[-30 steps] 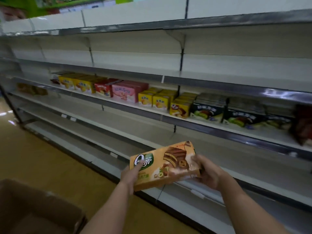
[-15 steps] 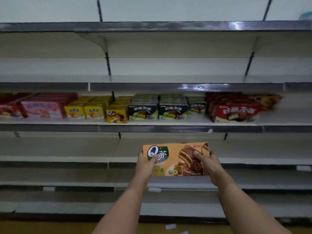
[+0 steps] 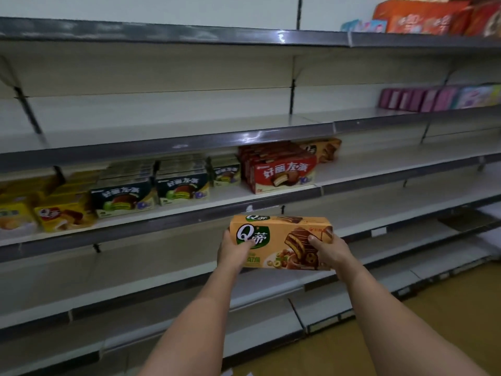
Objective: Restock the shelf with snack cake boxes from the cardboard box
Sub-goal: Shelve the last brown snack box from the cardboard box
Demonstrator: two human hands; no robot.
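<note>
One orange snack cake box (image 3: 280, 241) is held in the air in front of the shelving, level with the gap under the stocked shelf (image 3: 189, 213), its printed face toward the camera. Two hands carry it: the left hand (image 3: 233, 251) grips its left end with the thumb across the green logo, and the right hand (image 3: 329, 251) grips its right end with the thumb on the front. On the stocked shelf, one similar orange box (image 3: 325, 149) stands at the back, beside a row of red boxes (image 3: 283, 173) whose number I cannot tell. Left of them, three dark green box fronts (image 3: 122, 198) show, then two yellow ones (image 3: 62, 215). Purple boxes (image 3: 414, 99) line the next shelf up, too blurred to count.
</note>
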